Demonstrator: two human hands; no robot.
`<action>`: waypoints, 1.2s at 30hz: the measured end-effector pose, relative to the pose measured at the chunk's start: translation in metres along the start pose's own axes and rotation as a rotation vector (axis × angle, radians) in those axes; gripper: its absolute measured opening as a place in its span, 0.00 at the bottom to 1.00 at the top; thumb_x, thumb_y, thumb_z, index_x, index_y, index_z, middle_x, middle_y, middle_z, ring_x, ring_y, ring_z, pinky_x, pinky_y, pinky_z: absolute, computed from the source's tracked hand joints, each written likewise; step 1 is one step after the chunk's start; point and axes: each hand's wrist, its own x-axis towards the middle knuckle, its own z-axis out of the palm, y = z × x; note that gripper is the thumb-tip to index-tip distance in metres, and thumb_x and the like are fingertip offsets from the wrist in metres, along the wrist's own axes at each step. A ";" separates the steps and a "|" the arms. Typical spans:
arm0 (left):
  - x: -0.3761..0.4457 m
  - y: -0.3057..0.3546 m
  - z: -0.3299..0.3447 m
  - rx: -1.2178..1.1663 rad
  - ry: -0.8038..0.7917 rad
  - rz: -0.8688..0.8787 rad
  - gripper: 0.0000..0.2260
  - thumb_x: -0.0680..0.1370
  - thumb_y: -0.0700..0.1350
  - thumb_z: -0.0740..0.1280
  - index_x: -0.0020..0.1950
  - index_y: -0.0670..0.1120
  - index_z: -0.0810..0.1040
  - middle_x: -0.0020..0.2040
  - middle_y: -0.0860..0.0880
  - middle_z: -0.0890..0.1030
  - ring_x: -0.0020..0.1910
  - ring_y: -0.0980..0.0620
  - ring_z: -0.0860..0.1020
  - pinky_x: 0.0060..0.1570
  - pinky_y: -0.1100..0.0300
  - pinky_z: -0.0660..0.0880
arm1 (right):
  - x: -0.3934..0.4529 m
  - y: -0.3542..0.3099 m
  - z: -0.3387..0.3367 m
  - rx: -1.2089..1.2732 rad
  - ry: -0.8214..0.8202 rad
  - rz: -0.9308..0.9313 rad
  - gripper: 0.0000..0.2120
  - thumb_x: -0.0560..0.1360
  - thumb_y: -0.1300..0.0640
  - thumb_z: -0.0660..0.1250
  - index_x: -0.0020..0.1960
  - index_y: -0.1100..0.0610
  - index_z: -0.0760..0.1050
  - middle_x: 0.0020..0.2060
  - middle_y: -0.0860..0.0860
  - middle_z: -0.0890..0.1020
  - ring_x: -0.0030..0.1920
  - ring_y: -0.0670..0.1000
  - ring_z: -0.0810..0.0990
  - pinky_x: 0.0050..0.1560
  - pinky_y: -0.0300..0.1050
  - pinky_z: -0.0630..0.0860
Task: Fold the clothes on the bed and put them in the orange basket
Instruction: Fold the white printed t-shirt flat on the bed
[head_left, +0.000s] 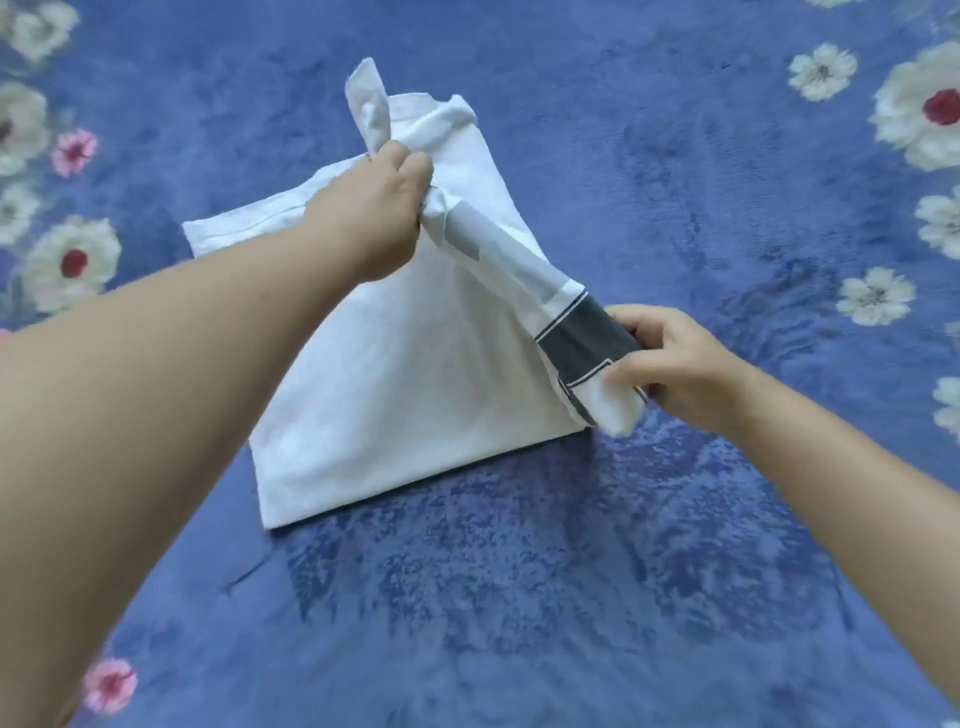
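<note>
A white T-shirt (410, 374) with a dark grey print lies partly folded on the blue bed cover. Its right edge is lifted off the bed and stretched between my hands as a narrow fold. My left hand (379, 208) grips the far end of that fold, with a bunch of white cloth sticking up past the fist. My right hand (670, 358) pinches the near end, where the grey print (582, 338) shows. The orange basket is out of view.
The blue plush bed cover (519, 597) with white and pink flowers fills the whole view. Open blanket surrounds the shirt on all sides. No other clothes show.
</note>
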 end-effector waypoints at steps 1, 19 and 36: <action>-0.009 -0.015 0.001 -0.011 0.000 0.011 0.08 0.76 0.33 0.55 0.54 0.38 0.68 0.57 0.37 0.68 0.47 0.39 0.69 0.37 0.49 0.63 | 0.006 -0.001 0.019 0.001 -0.076 0.023 0.19 0.56 0.61 0.66 0.44 0.70 0.72 0.33 0.54 0.72 0.34 0.48 0.70 0.31 0.38 0.63; -0.069 -0.186 0.048 0.105 -0.085 0.170 0.12 0.79 0.36 0.54 0.63 0.39 0.67 0.75 0.43 0.54 0.62 0.39 0.63 0.62 0.52 0.56 | 0.090 0.026 0.246 -0.507 -0.092 0.052 0.07 0.71 0.59 0.69 0.48 0.53 0.73 0.34 0.43 0.74 0.34 0.43 0.71 0.37 0.34 0.67; -0.156 -0.207 0.129 -0.268 0.204 0.110 0.22 0.67 0.37 0.54 0.60 0.39 0.72 0.60 0.36 0.75 0.59 0.36 0.73 0.55 0.43 0.73 | 0.054 0.076 0.246 -0.989 0.314 -0.440 0.11 0.70 0.63 0.58 0.41 0.65 0.78 0.38 0.57 0.80 0.41 0.53 0.72 0.42 0.42 0.71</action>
